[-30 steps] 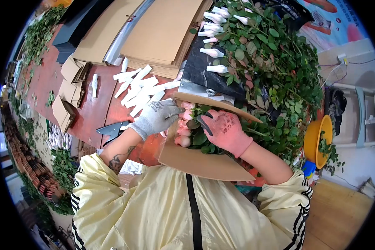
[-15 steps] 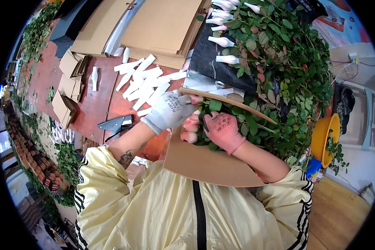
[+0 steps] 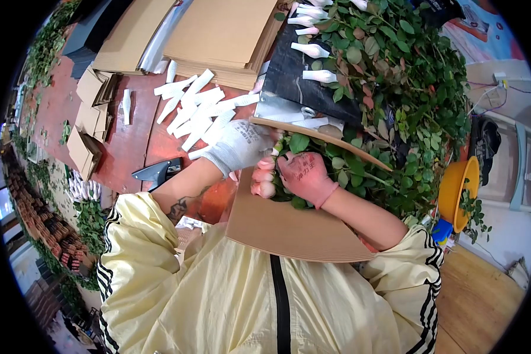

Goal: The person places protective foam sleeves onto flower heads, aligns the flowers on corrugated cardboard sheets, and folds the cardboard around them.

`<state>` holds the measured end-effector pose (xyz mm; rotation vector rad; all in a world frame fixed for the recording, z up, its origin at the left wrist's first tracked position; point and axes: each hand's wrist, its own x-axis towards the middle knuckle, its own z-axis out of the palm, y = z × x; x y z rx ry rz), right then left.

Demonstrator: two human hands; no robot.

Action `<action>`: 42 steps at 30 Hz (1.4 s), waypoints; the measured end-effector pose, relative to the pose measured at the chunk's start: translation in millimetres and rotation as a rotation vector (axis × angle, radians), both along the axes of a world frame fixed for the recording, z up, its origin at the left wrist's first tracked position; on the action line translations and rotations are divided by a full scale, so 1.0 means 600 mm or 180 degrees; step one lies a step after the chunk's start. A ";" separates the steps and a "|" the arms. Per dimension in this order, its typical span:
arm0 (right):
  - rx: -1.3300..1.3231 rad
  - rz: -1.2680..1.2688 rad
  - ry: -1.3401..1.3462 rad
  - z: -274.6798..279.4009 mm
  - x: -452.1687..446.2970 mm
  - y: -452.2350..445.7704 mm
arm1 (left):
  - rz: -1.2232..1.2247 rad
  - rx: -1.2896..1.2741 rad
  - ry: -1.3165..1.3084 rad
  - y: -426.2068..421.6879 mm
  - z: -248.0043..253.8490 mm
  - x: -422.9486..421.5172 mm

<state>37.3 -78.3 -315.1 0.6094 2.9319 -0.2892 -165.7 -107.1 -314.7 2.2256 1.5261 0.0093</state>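
Note:
Pink roses [image 3: 264, 183] lie with their heads to the left on a brown cardboard sheet [image 3: 295, 230], whose far side stands up behind them. My left hand [image 3: 242, 144], in a grey-white glove, reaches over the farthest rose heads, its fingertips bent and partly hidden. In a pink glove with dark fingertips, my right hand [image 3: 304, 177] is curled round the green stems just right of the heads.
White foam sleeves [image 3: 197, 109] are heaped on the red table [image 3: 121, 156], beside a black-handled tool [image 3: 157, 172]. Cardboard stacks [image 3: 218, 35] stand behind. Leafy sleeved roses [image 3: 395, 106] fill the right; a yellow basin [image 3: 457, 194] is beyond.
Since a second ago, my left hand has shifted to the far rose heads. The near cardboard edge has swung a little right and down. My right hand stays at the stems.

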 end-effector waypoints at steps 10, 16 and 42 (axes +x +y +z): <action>-0.0104 -0.0204 0.0398 0.033 0.007 -0.008 | 0.0352 0.0392 -0.0731 -0.033 0.023 -0.010; -0.0295 -0.0041 -0.0136 0.046 0.009 -0.010 | -0.0046 0.0794 -0.0533 -0.038 -0.006 -0.014; -0.0688 0.0232 -0.0674 0.068 0.011 -0.031 | 0.0208 0.0045 0.0182 -0.054 0.010 0.011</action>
